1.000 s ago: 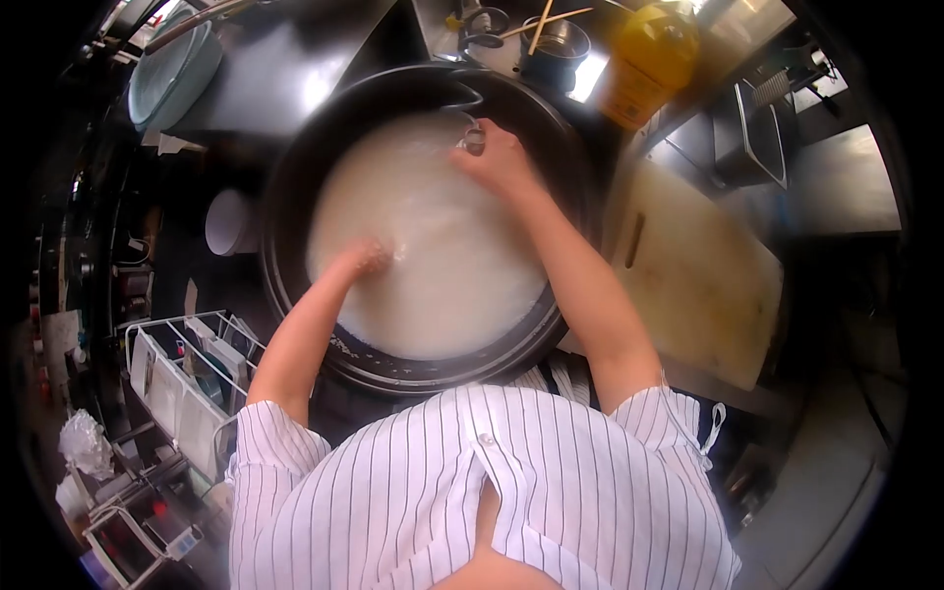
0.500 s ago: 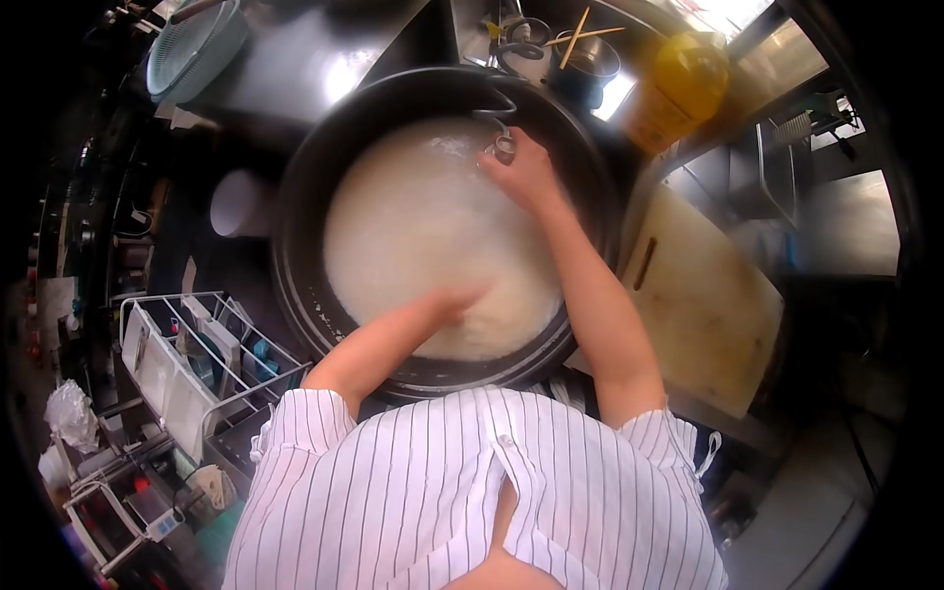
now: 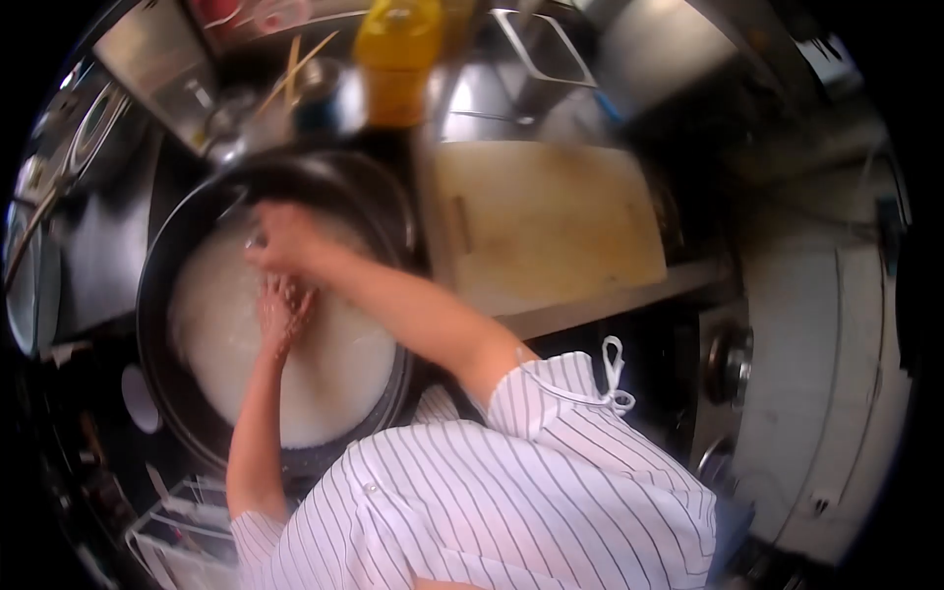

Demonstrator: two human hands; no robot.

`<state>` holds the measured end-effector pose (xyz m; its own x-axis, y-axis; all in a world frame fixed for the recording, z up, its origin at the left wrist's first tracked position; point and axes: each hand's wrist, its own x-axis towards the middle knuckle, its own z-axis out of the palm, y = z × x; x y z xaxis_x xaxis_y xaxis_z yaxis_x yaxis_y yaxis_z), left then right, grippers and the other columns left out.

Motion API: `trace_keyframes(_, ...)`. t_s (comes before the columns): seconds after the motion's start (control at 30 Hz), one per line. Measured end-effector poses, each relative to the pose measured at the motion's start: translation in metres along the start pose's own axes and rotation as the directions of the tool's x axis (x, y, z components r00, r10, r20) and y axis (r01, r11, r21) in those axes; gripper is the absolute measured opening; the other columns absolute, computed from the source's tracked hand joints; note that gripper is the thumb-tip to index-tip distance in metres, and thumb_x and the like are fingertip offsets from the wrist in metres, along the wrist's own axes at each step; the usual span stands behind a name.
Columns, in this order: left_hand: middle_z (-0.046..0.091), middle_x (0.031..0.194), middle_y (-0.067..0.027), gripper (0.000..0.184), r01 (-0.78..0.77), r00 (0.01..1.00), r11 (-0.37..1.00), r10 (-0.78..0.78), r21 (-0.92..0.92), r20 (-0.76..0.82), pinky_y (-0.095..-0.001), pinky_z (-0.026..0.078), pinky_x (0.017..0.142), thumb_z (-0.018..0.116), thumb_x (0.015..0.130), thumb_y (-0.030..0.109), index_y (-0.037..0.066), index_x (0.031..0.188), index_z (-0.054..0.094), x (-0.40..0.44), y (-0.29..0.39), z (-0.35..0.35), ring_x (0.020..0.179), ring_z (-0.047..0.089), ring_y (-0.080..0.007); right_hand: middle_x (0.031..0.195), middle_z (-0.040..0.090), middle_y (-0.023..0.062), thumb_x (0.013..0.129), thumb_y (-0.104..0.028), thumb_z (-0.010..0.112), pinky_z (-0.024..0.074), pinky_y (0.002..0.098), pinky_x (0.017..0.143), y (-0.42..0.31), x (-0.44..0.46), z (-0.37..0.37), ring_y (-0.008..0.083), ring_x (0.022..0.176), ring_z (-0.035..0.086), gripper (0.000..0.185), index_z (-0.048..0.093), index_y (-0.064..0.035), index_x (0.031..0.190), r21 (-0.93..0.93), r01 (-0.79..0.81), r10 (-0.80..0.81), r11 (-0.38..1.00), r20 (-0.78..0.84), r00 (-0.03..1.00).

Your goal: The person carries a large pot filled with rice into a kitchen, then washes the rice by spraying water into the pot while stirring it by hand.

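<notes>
A large dark round pot holds cloudy white liquid. My left hand is wet, with pale bits stuck to it. Its fingers are spread just over the liquid, close below my right hand. That right hand is blurred and closed around a small shiny metal fitting, mostly covered by the fingers. What lies at the bottom of the pot is hidden by the cloudy liquid.
Right of the pot lies a stained cutting board. Behind stand a yellow oil bottle and a pair of chopsticks in a container. A white wire rack is at the lower left, a metal pan at the back.
My view has turned to the right, so the pot now sits further left. My left hand has come up out of the liquid near my right hand, which keeps its grip.
</notes>
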<state>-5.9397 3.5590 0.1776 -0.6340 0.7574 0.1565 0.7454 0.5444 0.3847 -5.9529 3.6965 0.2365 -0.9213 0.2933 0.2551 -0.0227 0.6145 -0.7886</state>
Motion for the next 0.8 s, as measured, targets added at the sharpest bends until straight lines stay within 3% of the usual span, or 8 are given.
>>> trace_keyframes(0.13, 0.045, 0.122, -0.0169, 0.047, 0.09, 0.98, 0.983, -0.116, 0.159, 0.161, -0.0484, 0.024, 0.101, 0.056, 0.076, 0.023, 0.002, 0.117, 0.047, -0.01, 0.019, 0.054, 0.118, 0.035, -0.0361, 0.08, 0.059, 0.0217, 0.061, -0.034, 0.064, 0.0471, 0.0407, 0.073, -0.008, -0.004, -0.009, 0.0356, 0.08, 0.058, 0.046, 0.053, 0.0015, 0.088, 0.028, -0.049, 0.048, 0.998, 0.045, 0.998)
trace_keyframes(0.23, 0.036, 0.131, -0.0175, 0.052, 0.082, 0.894, 0.994, -0.107, 0.076, 0.436, -0.0492, 0.02, 0.102, 0.053, 0.075, 0.023, -0.001, 0.12, 0.043, -0.02, 0.064, 0.046, 0.123, 0.027, -0.036, 0.079, 0.06, 0.0206, 0.061, -0.033, 0.064, 0.0473, 0.0404, 0.072, -0.01, -0.004, -0.013, 0.0349, 0.078, 0.059, 0.045, 0.052, 0.0013, 0.087, 0.031, -0.066, 0.065, 0.997, 0.049, 0.997)
trace_keyframes(0.3, 0.04, 0.127, -0.0197, 0.051, -0.315, 0.87, 0.905, 0.154, 0.286, 0.469, -0.0459, 0.022, 0.102, 0.05, 0.075, 0.023, -0.001, 0.12, 0.044, -0.044, 0.046, 0.078, 0.122, 0.03, -0.0377, 0.079, 0.06, 0.02, 0.061, -0.033, 0.063, 0.0473, 0.0404, 0.072, -0.009, -0.004, -0.012, 0.0347, 0.078, 0.059, 0.044, 0.052, 0.0013, 0.086, 0.036, -0.065, 0.064, 0.997, 0.04, 0.997)
trace_keyframes(0.43, 0.044, 0.122, -0.0222, 0.05, -0.29, 0.702, 0.957, 0.203, 0.014, 0.682, -0.0427, 0.024, 0.102, 0.049, 0.078, 0.028, -0.001, 0.119, 0.045, -0.053, 0.006, 0.085, 0.119, 0.033, -0.0384, 0.078, 0.06, 0.0183, 0.061, -0.032, 0.063, 0.0473, 0.0401, 0.072, -0.005, -0.004, -0.007, 0.0344, 0.077, 0.059, 0.043, 0.052, 0.0009, 0.086, 0.037, -0.035, 0.034, 0.999, 0.029, 0.999)
trace_keyframes(0.53, 0.046, 0.12, -0.0234, 0.051, 0.142, 0.756, 0.988, -0.073, -0.055, 0.651, -0.0417, 0.029, 0.099, 0.045, 0.082, 0.035, 0.0, 0.119, 0.045, -0.04, -0.02, 0.099, 0.115, 0.039, -0.0374, 0.077, 0.06, 0.0179, 0.061, -0.032, 0.063, 0.0471, 0.0401, 0.071, -0.004, -0.004, -0.006, 0.0346, 0.076, 0.059, 0.042, 0.052, 0.0004, 0.086, -0.03, -0.043, 0.044, 0.999, 0.023, 0.999)
trace_keyframes(0.67, 0.044, 0.124, -0.0209, 0.05, 0.357, 0.763, 0.932, -0.248, -0.068, 0.597, -0.0419, 0.032, 0.097, 0.04, 0.086, 0.038, 0.004, 0.123, 0.042, -0.009, -0.026, 0.052, 0.116, 0.041, -0.0343, 0.077, 0.06, 0.0189, 0.061, -0.031, 0.066, 0.0479, 0.0408, 0.068, -0.01, -0.006, -0.015, 0.0348, 0.074, 0.059, 0.044, 0.052, -0.0002, 0.09, -0.006, -0.02, 0.02, 1.0, -0.012, 1.0)
trace_keyframes(0.7, 0.043, 0.125, -0.0207, 0.051, 0.299, 0.768, 0.954, -0.253, 0.02, 0.589, -0.0418, 0.032, 0.098, 0.039, 0.087, 0.036, 0.006, 0.128, 0.037, -0.013, -0.054, 0.066, 0.118, 0.039, -0.034, 0.077, 0.06, 0.0185, 0.062, -0.031, 0.066, 0.0478, 0.0407, 0.068, -0.011, -0.006, -0.015, 0.0346, 0.074, 0.059, 0.043, 0.052, -0.0005, 0.09, -0.022, -0.046, 0.046, 0.999, -0.003, 0.999)
trace_keyframes(0.8, 0.045, 0.122, -0.0223, 0.048, 0.55, 0.699, 0.833, -0.502, 0.065, 0.51, -0.0412, 0.033, 0.097, 0.041, 0.083, 0.023, 0.003, 0.127, 0.038, -0.015, -0.045, 0.011, 0.114, 0.044, -0.0344, 0.08, 0.06, 0.018, 0.065, -0.031, 0.065, 0.047, 0.0399, 0.069, 0.001, -0.005, -0.017, 0.0335, 0.077, 0.06, 0.042, 0.053, -0.0042, 0.095, -0.004, -0.114, 0.114, 0.994, 0.077, 0.991)
